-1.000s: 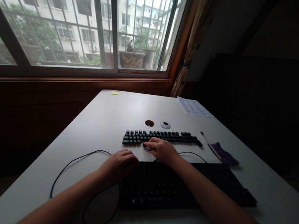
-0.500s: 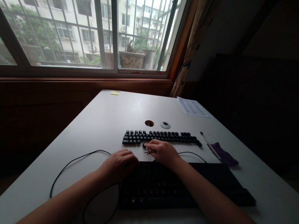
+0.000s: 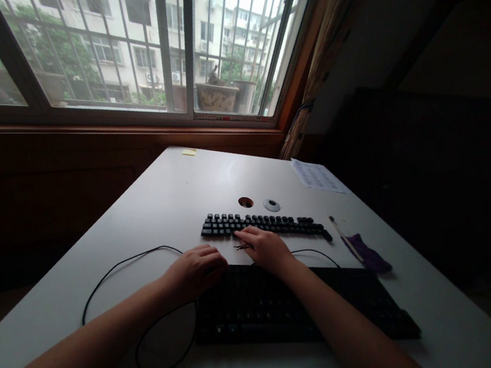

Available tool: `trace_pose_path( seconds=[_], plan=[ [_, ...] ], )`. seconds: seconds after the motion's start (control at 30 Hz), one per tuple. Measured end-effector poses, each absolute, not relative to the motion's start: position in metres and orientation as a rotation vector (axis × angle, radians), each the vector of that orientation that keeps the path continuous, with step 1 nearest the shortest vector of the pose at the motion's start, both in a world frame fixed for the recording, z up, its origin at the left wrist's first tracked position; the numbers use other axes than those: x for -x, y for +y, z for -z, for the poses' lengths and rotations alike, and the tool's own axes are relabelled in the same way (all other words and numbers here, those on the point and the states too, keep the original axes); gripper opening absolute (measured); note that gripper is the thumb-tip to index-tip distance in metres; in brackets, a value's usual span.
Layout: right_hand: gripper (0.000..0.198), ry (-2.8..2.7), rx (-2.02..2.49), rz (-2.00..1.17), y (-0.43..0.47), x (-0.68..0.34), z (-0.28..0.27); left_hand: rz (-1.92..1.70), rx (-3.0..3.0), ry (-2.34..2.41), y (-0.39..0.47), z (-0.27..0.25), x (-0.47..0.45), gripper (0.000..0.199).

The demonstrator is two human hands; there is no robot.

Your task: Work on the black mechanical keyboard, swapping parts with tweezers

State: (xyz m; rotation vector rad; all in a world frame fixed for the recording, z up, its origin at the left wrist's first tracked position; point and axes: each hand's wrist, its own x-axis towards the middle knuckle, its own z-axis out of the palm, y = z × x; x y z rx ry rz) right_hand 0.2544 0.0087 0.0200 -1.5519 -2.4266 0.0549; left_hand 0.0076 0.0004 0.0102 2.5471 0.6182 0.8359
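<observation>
A black keyboard (image 3: 265,321) lies before me, its surface too dark to show which keys are in place. My left hand (image 3: 200,268) is at its upper left corner, fingers curled over the edge. Beyond it, loose black keycaps (image 3: 219,225) stand in rows on the desk. My right hand (image 3: 263,245) reaches to the front row, with thumb and forefinger tips at a small dark keycap (image 3: 235,233). A thin wire tool, seemingly a keycap puller (image 3: 242,246), sticks out from under the same hand's curled fingers.
A black cable (image 3: 122,263) loops left of the keyboard. To the right lie a brush (image 3: 346,240) and a purple cloth (image 3: 369,253). Farther back are a round desk hole (image 3: 245,202), its grey cover ring (image 3: 271,205), a printed sheet (image 3: 317,175) and a yellow note (image 3: 189,152).
My right hand has moved slightly away from me, bringing the keycap at its fingertips up to the front row. The wire tool shifted with it. My left hand stays put.
</observation>
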Motion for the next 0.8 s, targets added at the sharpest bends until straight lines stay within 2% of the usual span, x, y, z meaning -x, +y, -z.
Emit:
trace_pose_path(
  seconds=[0.8],
  plan=[
    [0.045,-2.444,1.562,-0.095,0.0096,-0.2513,-0.0216,-0.824,-2.564,0.607,-0.0005,-0.0114,-0.0075,0.013]
  ],
)
